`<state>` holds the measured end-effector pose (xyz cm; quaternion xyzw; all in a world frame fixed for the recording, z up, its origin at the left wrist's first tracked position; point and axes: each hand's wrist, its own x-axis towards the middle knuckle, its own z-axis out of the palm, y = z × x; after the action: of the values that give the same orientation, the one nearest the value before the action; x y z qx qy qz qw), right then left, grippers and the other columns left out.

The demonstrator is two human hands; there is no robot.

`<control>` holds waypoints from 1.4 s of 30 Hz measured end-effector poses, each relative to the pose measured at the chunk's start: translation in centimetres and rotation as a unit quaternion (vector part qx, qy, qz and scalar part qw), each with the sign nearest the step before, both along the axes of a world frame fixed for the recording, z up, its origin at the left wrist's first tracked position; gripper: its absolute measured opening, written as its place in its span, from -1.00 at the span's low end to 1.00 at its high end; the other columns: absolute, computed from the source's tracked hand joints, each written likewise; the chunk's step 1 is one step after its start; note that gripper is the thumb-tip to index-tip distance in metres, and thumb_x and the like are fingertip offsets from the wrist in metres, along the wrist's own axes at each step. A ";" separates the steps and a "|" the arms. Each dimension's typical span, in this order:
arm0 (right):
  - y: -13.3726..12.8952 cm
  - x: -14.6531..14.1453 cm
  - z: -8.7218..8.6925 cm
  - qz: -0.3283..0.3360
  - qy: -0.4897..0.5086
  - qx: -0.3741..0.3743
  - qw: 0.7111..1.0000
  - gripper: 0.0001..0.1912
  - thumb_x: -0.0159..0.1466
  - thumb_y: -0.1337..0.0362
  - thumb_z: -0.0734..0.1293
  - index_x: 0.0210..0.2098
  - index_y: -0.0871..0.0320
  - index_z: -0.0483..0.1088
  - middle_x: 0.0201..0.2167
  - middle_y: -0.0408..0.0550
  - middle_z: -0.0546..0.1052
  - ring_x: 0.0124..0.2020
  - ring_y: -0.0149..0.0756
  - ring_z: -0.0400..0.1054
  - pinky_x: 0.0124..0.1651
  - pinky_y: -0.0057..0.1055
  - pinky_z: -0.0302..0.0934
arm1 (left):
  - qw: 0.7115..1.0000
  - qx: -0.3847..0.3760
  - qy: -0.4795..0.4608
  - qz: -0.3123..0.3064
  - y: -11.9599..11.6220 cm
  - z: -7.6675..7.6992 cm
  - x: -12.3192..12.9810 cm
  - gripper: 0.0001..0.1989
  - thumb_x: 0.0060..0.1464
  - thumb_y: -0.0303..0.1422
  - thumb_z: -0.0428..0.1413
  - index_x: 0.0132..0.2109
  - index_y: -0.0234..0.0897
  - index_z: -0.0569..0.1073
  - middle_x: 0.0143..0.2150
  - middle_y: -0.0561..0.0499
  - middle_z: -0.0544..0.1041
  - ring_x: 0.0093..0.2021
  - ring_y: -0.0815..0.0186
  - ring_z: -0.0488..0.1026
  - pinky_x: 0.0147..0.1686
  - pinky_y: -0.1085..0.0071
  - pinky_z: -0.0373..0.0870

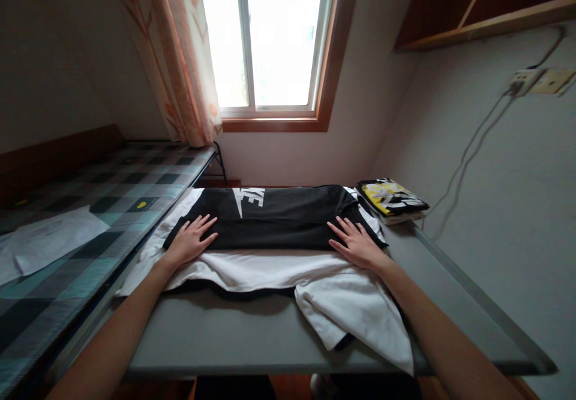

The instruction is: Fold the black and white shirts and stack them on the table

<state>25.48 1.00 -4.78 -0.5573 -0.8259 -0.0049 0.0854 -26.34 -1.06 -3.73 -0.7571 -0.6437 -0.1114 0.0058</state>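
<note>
My left hand point(192, 239) and right hand point(354, 242) lay flat, splayed, gripping nothing, on the black-and-white cloth garment point(270, 226), a broad flat grey tabletop point(216, 334) stretch showing before the near edge.

The left arm point(128, 328) enters from seven o'clock, the right arm point(441, 325) from five; left hand point(191, 242) and right hand point(355, 244) lie palm-down, fingers point(206, 226) spread, angled towards one and eleven.

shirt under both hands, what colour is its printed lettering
The lettering on the shirt is white, clearest in the head view.
</note>
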 end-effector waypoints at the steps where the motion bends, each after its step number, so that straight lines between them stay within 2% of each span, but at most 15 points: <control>1: 0.2 0.6 0.0 -0.018 -0.001 -0.001 1.000 -0.31 0.32 -0.19 0.06 0.34 -0.08 0.10 0.38 0.02 0.09 0.39 0.03 -0.08 0.33 0.16 -0.16 | 1.000 -0.001 0.001 0.004 0.0 0.0 -0.4 -0.40 0.20 -0.05 -0.08 0.34 -0.09 0.21 0.39 -0.04 0.16 0.39 0.11 0.04 0.32 0.08 -0.08; 6: 0.6 3.1 0.2 -0.117 -0.010 -0.014 0.993 -0.31 0.31 -0.17 0.07 0.33 0.00 0.16 0.36 0.07 0.14 0.37 0.11 -0.04 0.29 0.26 -0.16 | 0.998 -0.017 0.008 0.066 0.0 -0.2 -2.4 -0.42 0.22 -0.13 -0.10 0.34 -0.15 0.20 0.40 -0.09 0.11 0.40 0.06 0.01 0.32 -0.05 -0.10; 8: 0.5 3.5 0.3 -0.125 -0.004 0.015 0.992 -0.34 0.32 -0.13 0.09 0.29 0.04 0.23 0.33 0.10 0.20 0.37 0.12 -0.04 0.30 0.23 -0.15 | 0.996 -0.020 0.010 0.088 -0.1 -0.1 -2.9 -0.43 0.23 -0.14 -0.11 0.34 -0.16 0.21 0.40 -0.11 0.11 0.40 0.03 -0.01 0.31 -0.10 -0.12; 10: 0.2 3.5 0.5 -0.109 0.012 0.074 0.991 -0.38 0.33 -0.10 0.11 0.24 0.09 0.30 0.30 0.12 0.25 0.37 0.13 -0.08 0.31 0.23 -0.17 | 0.996 -0.015 0.009 0.091 -0.1 0.0 -3.1 -0.44 0.23 -0.14 -0.10 0.32 -0.17 0.24 0.40 -0.12 0.13 0.41 0.00 -0.02 0.31 -0.14 -0.13; 12: -0.1 3.1 1.0 -0.069 0.036 0.129 0.989 -0.41 0.31 -0.07 0.16 0.19 0.12 0.35 0.27 0.13 0.29 0.38 0.12 -0.09 0.32 0.20 -0.17 | 0.997 -0.002 0.003 0.074 -0.2 0.1 -3.0 -0.45 0.21 -0.14 -0.08 0.30 -0.16 0.29 0.39 -0.12 0.14 0.41 -0.01 -0.04 0.30 -0.15 -0.12; 15: -0.6 2.1 1.8 0.003 0.074 0.157 0.985 -0.49 0.31 -0.03 0.21 0.12 0.08 0.42 0.19 0.10 0.39 0.31 0.04 0.09 0.34 0.15 -0.16 | 0.999 0.036 -0.010 0.031 -0.3 0.3 -2.5 -0.50 0.20 -0.14 -0.05 0.25 -0.12 0.36 0.39 -0.09 0.15 0.42 0.00 -0.09 0.30 -0.18 -0.16; 18: -1.0 0.8 2.1 0.061 0.094 0.130 0.985 -0.55 0.31 -0.01 0.23 0.09 0.03 0.44 0.13 0.06 0.45 0.24 -0.02 0.21 0.35 0.14 -0.16 | 0.998 0.046 -0.026 -0.026 -0.6 0.7 -1.7 -0.53 0.20 -0.13 -0.03 0.20 -0.09 0.40 0.37 -0.07 0.20 0.41 0.04 -0.01 0.31 -0.17 -0.24; 21: -1.2 0.1 1.8 0.106 0.089 0.067 0.988 -0.42 0.26 -0.07 0.28 0.19 0.03 0.36 0.24 0.07 0.34 0.30 0.02 0.13 0.33 0.15 -0.12 | 0.996 0.001 -0.049 -0.080 -0.9 1.0 -0.6 -0.49 0.19 -0.07 -0.01 0.23 -0.08 0.37 0.36 -0.08 0.22 0.37 0.07 0.10 0.32 -0.11 -0.20; 24: -1.2 -0.1 1.5 0.110 0.078 0.018 0.991 -0.26 0.19 -0.15 0.31 0.27 0.03 0.24 0.33 0.11 0.20 0.34 0.07 0.03 0.32 0.20 -0.14 | 0.993 -0.034 -0.051 -0.099 -1.1 1.4 0.0 -0.35 0.08 0.05 0.07 0.28 -0.05 0.30 0.40 -0.09 0.14 0.39 0.01 0.03 0.32 -0.12 -0.21; 28: -1.2 0.0 1.4 0.106 0.075 0.010 0.992 -0.25 0.20 -0.15 0.31 0.29 0.05 0.22 0.35 0.12 0.16 0.36 0.07 -0.01 0.33 0.19 -0.15 | 0.990 -0.059 -0.062 -0.116 -1.2 1.5 -0.1 -0.19 -0.07 0.10 0.19 0.31 -0.04 0.26 0.42 -0.13 0.06 0.41 -0.10 -0.05 0.31 -0.18 -0.25; 31: -1.3 0.0 1.5 0.113 0.080 0.036 0.990 -0.32 0.22 -0.09 0.31 0.25 0.06 0.28 0.32 0.12 0.22 0.34 0.06 0.05 0.32 0.18 -0.11 | 0.986 -0.043 -0.096 -0.132 -1.3 1.6 -0.1 -0.27 -0.05 0.02 0.22 0.26 -0.04 0.33 0.41 -0.11 0.11 0.40 -0.09 -0.04 0.32 -0.15 -0.16; 36: -1.5 -0.5 2.3 0.152 0.077 0.105 0.980 -0.50 0.22 0.05 0.35 0.11 0.08 0.44 0.20 0.10 0.39 0.23 0.01 0.23 0.31 0.10 -0.01 | 0.972 -0.013 -0.153 -0.176 -1.5 1.9 1.1 -0.58 0.02 -0.22 0.19 0.06 -0.13 0.54 0.34 -0.08 0.26 0.36 0.02 0.10 0.31 0.03 0.09; 39: -1.8 -1.0 2.7 0.172 0.080 0.122 0.974 -0.59 0.20 0.21 0.34 0.04 0.09 0.48 0.13 0.07 0.45 0.17 -0.04 0.29 0.26 0.00 0.12 | 0.965 -0.030 -0.165 -0.201 -1.6 2.1 2.0 -0.57 -0.01 -0.37 0.15 0.06 -0.13 0.54 0.29 -0.06 0.33 0.33 0.07 0.17 0.30 0.09 0.15; 42: -1.9 -1.2 2.9 0.182 0.078 0.119 0.973 -0.56 0.14 0.34 0.32 0.03 0.11 0.49 0.11 0.05 0.46 0.16 -0.06 0.29 0.23 -0.05 0.18 | 0.960 -0.055 -0.161 -0.220 -1.7 2.5 2.2 -0.49 -0.07 -0.48 0.11 0.08 -0.09 0.52 0.28 -0.01 0.35 0.34 0.08 0.15 0.30 0.04 0.12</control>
<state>24.31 -0.88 -1.90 -0.3822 -0.8976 -0.0443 0.2150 -24.13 -2.78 -1.28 -0.8514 -0.4585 -0.1949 -0.1641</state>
